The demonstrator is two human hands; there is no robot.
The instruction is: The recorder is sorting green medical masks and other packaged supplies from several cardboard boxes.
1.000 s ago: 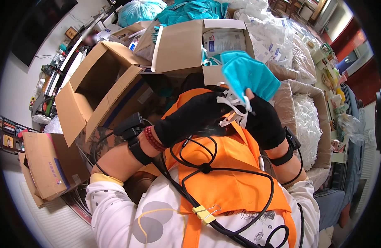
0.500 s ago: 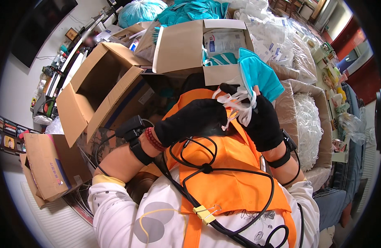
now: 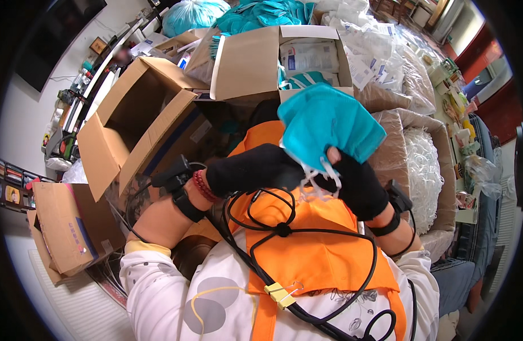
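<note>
Teal cup-shaped face masks [image 3: 329, 122], pressed together so that I cannot count them, are in front of my chest. My right hand [image 3: 355, 182], in a black glove with a bare thumb tip, is closed on their near right edge, the thumb on top. White straps [image 3: 324, 179] dangle below the masks between my hands. My left hand [image 3: 253, 170], also black-gloved, is at the masks' near left edge beside the straps. Its fingertips are partly hidden by the masks, and I cannot make out what they hold.
Just beyond the masks stands an open carton [image 3: 244, 65] with white packets and masks inside. An open brown box [image 3: 142, 113] stands left, another box [image 3: 68, 227] lower left. To the right, a plastic-lined box [image 3: 423, 176] holds white straps. Black cables [image 3: 284, 230] loop over my orange apron.
The masks have swung left and toward me, so their teal outer faces now show broadly. My right hand has turned with them, and the straps have dropped lower. My left hand has shifted slightly left.
</note>
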